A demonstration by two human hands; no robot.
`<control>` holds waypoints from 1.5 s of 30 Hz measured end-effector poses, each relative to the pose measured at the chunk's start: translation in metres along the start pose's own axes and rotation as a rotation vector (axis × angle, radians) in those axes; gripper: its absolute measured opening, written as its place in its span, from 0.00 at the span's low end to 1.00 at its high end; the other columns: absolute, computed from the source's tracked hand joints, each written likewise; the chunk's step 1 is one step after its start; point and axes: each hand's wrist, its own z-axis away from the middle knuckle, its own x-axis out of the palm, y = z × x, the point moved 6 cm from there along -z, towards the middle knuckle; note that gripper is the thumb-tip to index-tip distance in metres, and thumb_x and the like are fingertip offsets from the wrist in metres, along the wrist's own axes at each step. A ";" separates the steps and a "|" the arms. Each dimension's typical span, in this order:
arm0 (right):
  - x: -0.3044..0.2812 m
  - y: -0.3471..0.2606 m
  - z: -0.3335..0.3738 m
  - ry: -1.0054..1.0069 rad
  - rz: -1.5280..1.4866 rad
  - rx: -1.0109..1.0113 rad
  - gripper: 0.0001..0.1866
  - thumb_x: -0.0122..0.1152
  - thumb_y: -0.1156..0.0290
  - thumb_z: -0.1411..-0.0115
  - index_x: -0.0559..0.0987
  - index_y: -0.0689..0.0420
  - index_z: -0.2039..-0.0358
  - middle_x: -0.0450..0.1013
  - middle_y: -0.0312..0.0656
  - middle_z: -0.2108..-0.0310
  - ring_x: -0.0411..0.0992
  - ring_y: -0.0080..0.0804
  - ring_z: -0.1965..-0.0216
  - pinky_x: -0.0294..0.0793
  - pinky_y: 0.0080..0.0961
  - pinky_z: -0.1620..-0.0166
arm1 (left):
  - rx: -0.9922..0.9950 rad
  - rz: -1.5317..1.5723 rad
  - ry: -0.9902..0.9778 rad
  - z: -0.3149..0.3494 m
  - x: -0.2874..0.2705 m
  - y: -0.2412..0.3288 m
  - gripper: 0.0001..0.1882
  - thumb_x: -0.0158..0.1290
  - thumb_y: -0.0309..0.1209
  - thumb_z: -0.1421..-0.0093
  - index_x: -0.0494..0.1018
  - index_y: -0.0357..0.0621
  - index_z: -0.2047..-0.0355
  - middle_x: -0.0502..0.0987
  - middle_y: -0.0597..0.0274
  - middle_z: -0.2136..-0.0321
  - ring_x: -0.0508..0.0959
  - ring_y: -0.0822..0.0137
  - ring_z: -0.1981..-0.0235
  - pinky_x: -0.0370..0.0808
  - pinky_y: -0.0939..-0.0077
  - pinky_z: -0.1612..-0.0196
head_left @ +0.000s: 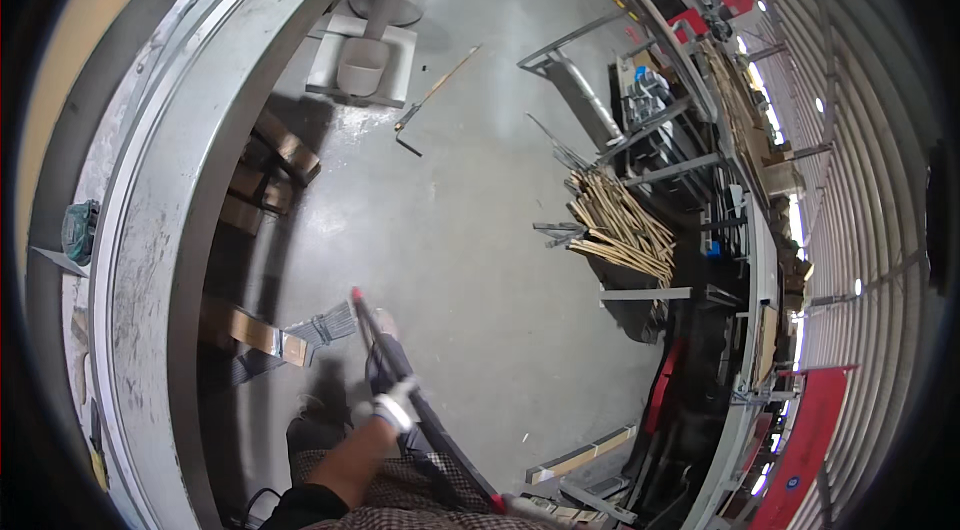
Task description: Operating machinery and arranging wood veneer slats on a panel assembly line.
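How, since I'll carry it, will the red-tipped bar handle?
The bar is probably fairly stiff: its outline shows no kinks, though the lens may bend it. Being long and slim, it may swing if lifted off-centre.

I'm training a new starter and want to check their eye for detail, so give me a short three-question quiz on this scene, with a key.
1. Multiple choice: what is the left hand on?
a) a red panel
b) the long dark bar
c) the wide metal beam

2. True or false: in the picture, the pile of tan sticks is to the right of that bar.

3. Fill in the blank: the bar's far tip, the end higher in the picture, is coloured ____.

Key: 1. b; 2. True; 3. red.
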 end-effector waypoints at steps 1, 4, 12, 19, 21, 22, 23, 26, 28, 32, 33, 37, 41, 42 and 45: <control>0.000 0.002 0.010 0.019 -0.001 -0.004 0.18 0.61 0.57 0.46 0.73 0.60 0.65 0.70 0.40 0.78 0.68 0.26 0.74 0.69 0.29 0.69 | -0.023 -0.094 0.079 -0.013 0.001 -0.027 0.12 0.56 0.41 0.45 0.68 0.50 0.77 0.69 0.66 0.81 0.70 0.62 0.79 0.70 0.64 0.70; -0.001 0.017 0.025 0.083 -0.057 -0.027 0.18 0.61 0.57 0.46 0.73 0.60 0.65 0.70 0.40 0.78 0.68 0.26 0.74 0.69 0.29 0.70 | -0.097 -0.353 0.097 -0.013 0.026 -0.100 0.14 0.57 0.44 0.46 0.68 0.51 0.77 0.68 0.66 0.82 0.69 0.63 0.80 0.69 0.65 0.72; -0.032 0.055 0.022 0.228 -0.243 -0.097 0.18 0.61 0.58 0.46 0.73 0.60 0.65 0.70 0.39 0.78 0.67 0.25 0.74 0.69 0.28 0.70 | -0.035 -0.874 0.091 0.117 0.100 -0.148 0.17 0.59 0.45 0.49 0.72 0.45 0.73 0.74 0.62 0.78 0.72 0.63 0.72 0.67 0.62 0.64; -0.080 0.074 -0.017 0.284 -0.369 -0.109 0.17 0.61 0.58 0.45 0.74 0.60 0.65 0.69 0.38 0.78 0.66 0.24 0.75 0.69 0.27 0.70 | 0.289 -0.705 -0.059 0.231 0.184 -0.047 0.15 0.57 0.40 0.48 0.74 0.40 0.71 0.76 0.60 0.77 0.75 0.62 0.71 0.70 0.65 0.59; -0.090 0.066 -0.033 0.288 -0.370 -0.107 0.17 0.61 0.58 0.45 0.74 0.60 0.65 0.69 0.38 0.79 0.66 0.23 0.75 0.69 0.27 0.70 | 0.422 -0.499 -0.309 0.283 0.222 -0.007 0.06 0.55 0.31 0.46 0.72 0.43 0.76 0.74 0.63 0.82 0.74 0.66 0.80 0.73 0.74 0.67; -0.097 0.062 -0.040 0.295 -0.365 -0.110 0.17 0.61 0.58 0.45 0.74 0.60 0.65 0.69 0.37 0.79 0.66 0.23 0.75 0.69 0.27 0.70 | 0.504 -0.419 -0.157 0.315 0.232 0.010 0.06 0.53 0.30 0.46 0.70 0.45 0.77 0.70 0.65 0.85 0.71 0.67 0.81 0.74 0.70 0.67; -0.102 0.055 -0.047 0.304 -0.367 -0.109 0.17 0.61 0.58 0.45 0.74 0.60 0.65 0.69 0.37 0.79 0.66 0.23 0.75 0.69 0.27 0.70 | 0.579 -0.346 -0.239 0.346 0.247 0.027 0.07 0.52 0.31 0.46 0.69 0.46 0.78 0.68 0.67 0.86 0.70 0.67 0.82 0.74 0.67 0.66; -0.089 -0.084 0.030 0.459 0.173 -0.616 0.16 0.65 0.62 0.47 0.76 0.59 0.64 0.67 0.32 0.80 0.63 0.19 0.76 0.67 0.22 0.71 | 0.733 -0.186 -0.440 0.416 0.257 0.092 0.09 0.52 0.32 0.46 0.66 0.50 0.81 0.64 0.69 0.88 0.68 0.67 0.84 0.73 0.62 0.65; -0.083 -0.136 0.036 0.459 -0.147 -0.750 0.18 0.71 0.66 0.51 0.77 0.60 0.63 0.66 0.28 0.80 0.61 0.16 0.77 0.64 0.18 0.73 | 0.794 -0.115 -0.574 0.456 0.263 0.137 0.10 0.52 0.33 0.46 0.64 0.52 0.82 0.62 0.70 0.88 0.66 0.67 0.84 0.73 0.60 0.65; -0.049 -0.238 0.029 0.525 -0.035 -0.764 0.18 0.73 0.67 0.54 0.77 0.60 0.65 0.65 0.26 0.82 0.59 0.14 0.79 0.62 0.17 0.77 | 0.897 -0.049 -0.597 0.516 0.244 0.217 0.13 0.51 0.35 0.45 0.62 0.54 0.83 0.60 0.72 0.91 0.63 0.70 0.87 0.71 0.62 0.68; -0.041 -0.272 0.033 0.518 -0.014 -0.777 0.18 0.73 0.67 0.54 0.77 0.60 0.65 0.65 0.26 0.82 0.59 0.14 0.79 0.62 0.17 0.77 | 0.887 -0.044 -0.621 0.534 0.243 0.236 0.13 0.51 0.36 0.45 0.62 0.54 0.84 0.60 0.73 0.91 0.63 0.70 0.89 0.71 0.63 0.68; -0.039 -0.398 0.010 0.418 0.089 -0.930 0.16 0.71 0.64 0.53 0.77 0.61 0.69 0.68 0.32 0.82 0.62 0.18 0.80 0.65 0.21 0.76 | 1.136 0.059 -0.627 0.613 0.245 0.315 0.11 0.51 0.34 0.46 0.62 0.54 0.82 0.61 0.74 0.89 0.63 0.73 0.87 0.68 0.72 0.70; -0.039 -0.563 0.023 0.338 0.222 -1.223 0.18 0.70 0.64 0.52 0.70 0.60 0.81 0.61 0.33 0.86 0.56 0.19 0.81 0.61 0.24 0.78 | 1.422 0.156 -0.724 0.696 0.265 0.421 0.07 0.53 0.31 0.46 0.68 0.46 0.68 0.71 0.61 0.76 0.72 0.68 0.80 0.72 0.69 0.66; -0.030 -0.608 0.030 0.322 0.266 -1.252 0.18 0.70 0.63 0.51 0.70 0.60 0.81 0.61 0.34 0.86 0.56 0.20 0.81 0.61 0.24 0.78 | 1.551 0.183 -0.655 0.720 0.264 0.437 0.11 0.53 0.33 0.45 0.69 0.44 0.63 0.74 0.57 0.69 0.76 0.64 0.76 0.74 0.67 0.63; 0.008 -0.744 0.027 0.224 0.430 -1.482 0.18 0.66 0.60 0.49 0.71 0.62 0.77 0.66 0.43 0.83 0.63 0.30 0.81 0.65 0.32 0.75 | 2.012 -0.256 0.057 0.753 0.216 0.505 0.28 0.50 0.45 0.40 0.62 0.40 0.46 0.67 0.43 0.47 0.71 0.49 0.51 0.65 0.55 0.44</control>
